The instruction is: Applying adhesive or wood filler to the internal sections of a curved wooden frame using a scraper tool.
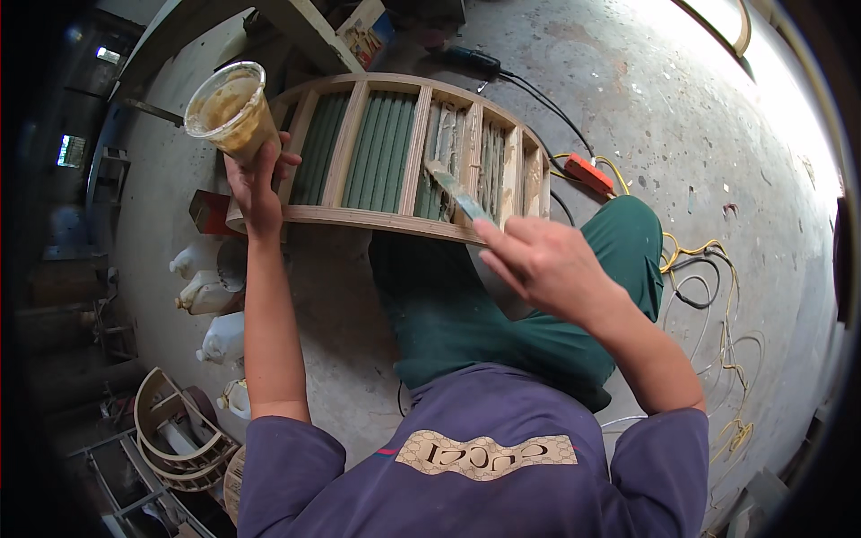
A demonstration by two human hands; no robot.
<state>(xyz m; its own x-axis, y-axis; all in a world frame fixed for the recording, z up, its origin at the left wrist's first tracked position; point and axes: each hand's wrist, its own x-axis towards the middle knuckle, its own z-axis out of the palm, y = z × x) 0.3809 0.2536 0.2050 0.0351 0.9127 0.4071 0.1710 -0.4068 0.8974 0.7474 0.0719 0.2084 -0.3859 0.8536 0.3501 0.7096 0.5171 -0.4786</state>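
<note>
My left hand [257, 184] is wrapped round a clear plastic cup [256, 125] with tan paste inside and smeared on its walls. Gripped in my right hand [543, 264] is a flat spreader [457, 193], greenish with a tan, paste-coated tip; its handle end is hidden by my fingers. That tip reaches into a curved wooden frame [341, 218] lying across in front of my knees. Wooden ribs divide the frame, with green ridged strips [381, 148] between them. Tan-grey paste [448, 134] covers the strips in the right-hand bays, while those on the left look bare.
A power tool [473, 61] with a black cord lies beyond the frame, and an orange power strip [588, 175] to the right. Yellow and white cables [731, 350] trail over the floor. White jugs [220, 339] and curved wooden pieces [170, 448] stand at left.
</note>
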